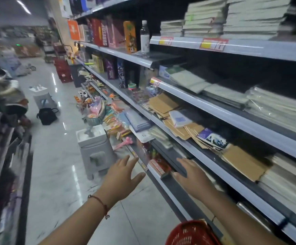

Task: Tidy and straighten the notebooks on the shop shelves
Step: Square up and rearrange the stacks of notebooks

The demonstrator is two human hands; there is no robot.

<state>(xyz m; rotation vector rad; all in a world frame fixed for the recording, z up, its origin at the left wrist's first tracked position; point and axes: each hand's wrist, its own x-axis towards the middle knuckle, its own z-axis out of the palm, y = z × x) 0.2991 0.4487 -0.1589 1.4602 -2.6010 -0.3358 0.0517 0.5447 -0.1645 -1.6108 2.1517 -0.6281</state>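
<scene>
Shop shelves run along the right. On the middle shelf (pixel 214 156) lie untidy brown kraft notebooks (pixel 163 103), a white notebook (pixel 179 119) and a blue wave-print notebook (pixel 212 138), fanned and overlapping. Neater stacks of pale notebooks (pixel 255 13) fill the upper shelves, with wrapped ones (pixel 281 112) below. My left hand (pixel 124 175) hovers in the aisle before the lower shelf edge, fingers spread, holding nothing. My right hand (pixel 191 175) reaches onto the lower shelf, fingers straight, touching a dark flat item (pixel 168 156) there.
A red basket (pixel 191 234) sits below my right forearm. A grey plastic stool (pixel 95 151) stands in the aisle near the shelf, another stool (pixel 42 98) and a black bag (pixel 47 115) farther off. A water bottle (pixel 144 38) stands on an upper shelf. Goods line the left side.
</scene>
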